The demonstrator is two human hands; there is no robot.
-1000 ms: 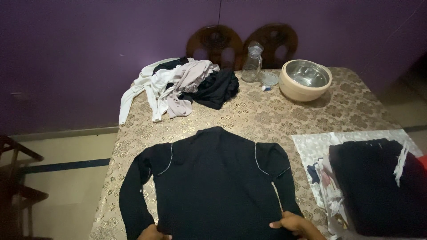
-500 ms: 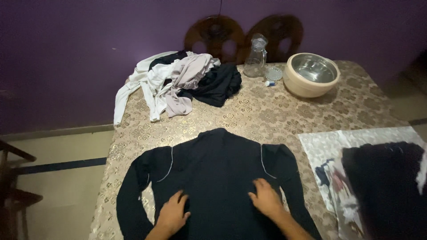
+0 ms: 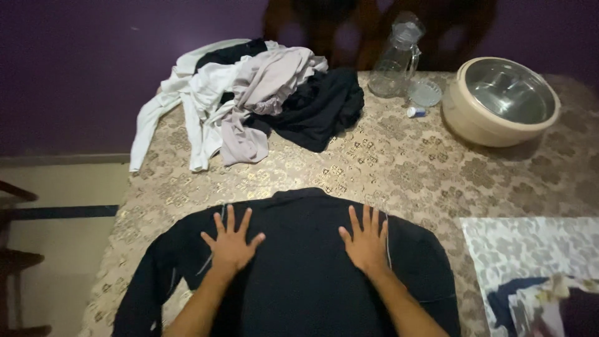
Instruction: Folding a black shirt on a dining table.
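A black long-sleeved top (image 3: 299, 274) with thin pale seams at the shoulders lies spread flat on the table, collar pointing away from me. My left hand (image 3: 231, 242) presses flat on its left shoulder area, fingers spread. On the right shoulder my right hand (image 3: 366, 240) lies flat the same way, fingers apart. Neither hand grips any cloth.
A heap of white, grey and black clothes (image 3: 249, 100) lies at the table's far left. A glass jug (image 3: 394, 57), a small lid (image 3: 425, 92) and a cream bowl with a steel inside (image 3: 502, 100) stand far right. A patterned sheet (image 3: 530, 249) lies at the right. The table (image 3: 399, 168) has a gold patterned cloth.
Both hands slid from the top's lower hem up its front to the shoulders, palms flat. The view has moved closer and tilted down.
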